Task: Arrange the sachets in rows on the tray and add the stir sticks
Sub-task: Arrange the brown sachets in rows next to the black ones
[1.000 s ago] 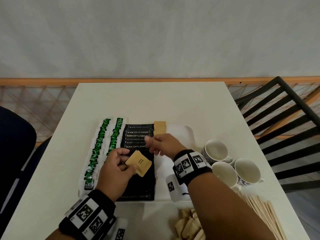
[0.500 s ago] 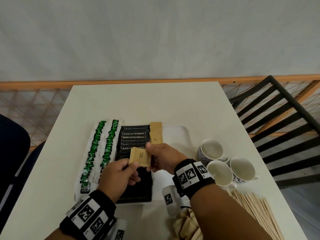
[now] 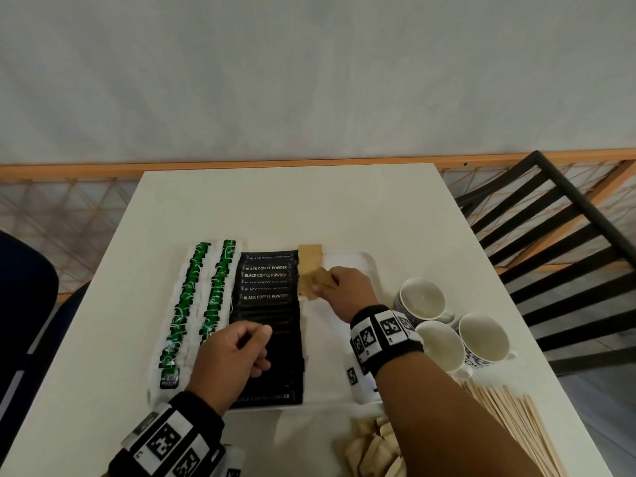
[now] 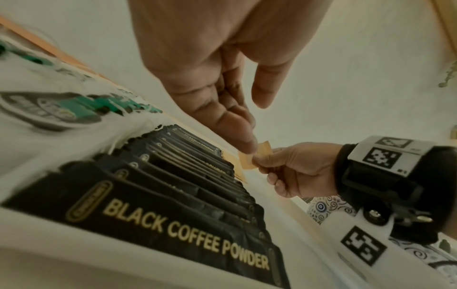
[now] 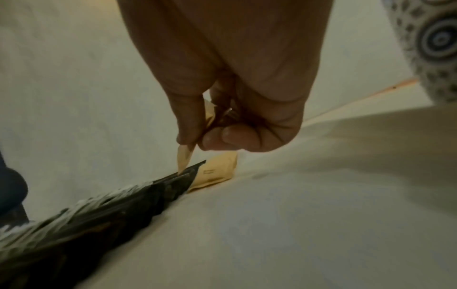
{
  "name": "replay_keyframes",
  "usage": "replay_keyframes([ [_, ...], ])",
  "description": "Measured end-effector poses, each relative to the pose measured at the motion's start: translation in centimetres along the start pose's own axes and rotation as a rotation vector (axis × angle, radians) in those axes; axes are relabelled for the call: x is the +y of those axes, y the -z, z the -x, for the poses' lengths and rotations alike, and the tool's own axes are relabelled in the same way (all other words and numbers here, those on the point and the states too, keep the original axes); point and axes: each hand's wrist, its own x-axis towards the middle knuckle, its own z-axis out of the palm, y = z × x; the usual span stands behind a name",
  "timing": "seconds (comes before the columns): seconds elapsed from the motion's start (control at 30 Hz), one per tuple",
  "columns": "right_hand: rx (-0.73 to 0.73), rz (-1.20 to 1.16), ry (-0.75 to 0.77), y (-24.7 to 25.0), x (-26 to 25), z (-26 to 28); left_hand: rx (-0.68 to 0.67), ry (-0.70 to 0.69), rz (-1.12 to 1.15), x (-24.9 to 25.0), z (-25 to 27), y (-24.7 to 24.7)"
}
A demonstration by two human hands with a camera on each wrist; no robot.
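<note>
The desk (image 3: pixel 285 208) is smooth, matt cream laminate. The tray (image 3: pixel 358 266) looks like smooth white plastic. The black coffee sachets (image 3: pixel 266 297) have a satin foil sheen with gilt lettering; the brown sachet (image 3: pixel 318 282) in the right hand (image 3: pixel 344 290) is matt kraft paper. The green tea sachets (image 3: pixel 187 301) look papery white. The stir sticks (image 3: pixel 516 425) are pale bare wood. The cups (image 3: pixel 444 332) are glossy glazed ceramic.

Head view: even, soft, diffuse light; faint shadows; no glare; straight edges bow toward the frame borders.
Left wrist view: dimmer, yellowish cast; green-and-white packets (image 4: pixel 61 105) at left smeared by blur; black coffee packets (image 4: pixel 188 232) at lower centre sharp.
Right wrist view: dim, grainy, warm; lower left blurred; patterned cup (image 5: pixel 430 45) at upper right soft.
</note>
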Motion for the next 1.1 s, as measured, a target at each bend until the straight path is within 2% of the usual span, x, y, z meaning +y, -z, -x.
replay_keyframes([
  [0.07,-0.042,0.101,-0.022,0.3,-0.3,-0.5,0.001,-0.003,-0.010,-0.2,0.0,0.1],
  [0.17,-0.216,0.402,-0.006,0.2,-1.3,-1.3,0.001,-0.018,-0.031,-0.5,0.0,0.2],
  [0.23,-0.269,0.560,0.008,-0.1,-1.7,-2.0,-0.001,-0.026,-0.039,-0.5,0.1,0.3],
  [0.37,-0.301,0.625,-0.022,-0.2,-2.4,-3.5,-0.009,-0.035,-0.064,-0.7,0.3,0.4],
  [0.6,-0.145,0.564,-0.015,0.9,-3.0,-3.5,-0.005,-0.010,-0.049,-1.3,0.4,0.5],
  [0.73,-0.149,0.338,-0.029,0.1,-2.4,-3.0,-0.001,-0.003,-0.051,-1.5,0.4,0.4],
  [1.1,-0.105,0.259,0.006,-1.4,-1.5,-2.6,-0.003,-0.010,-0.046,-1.5,0.7,0.4],
])
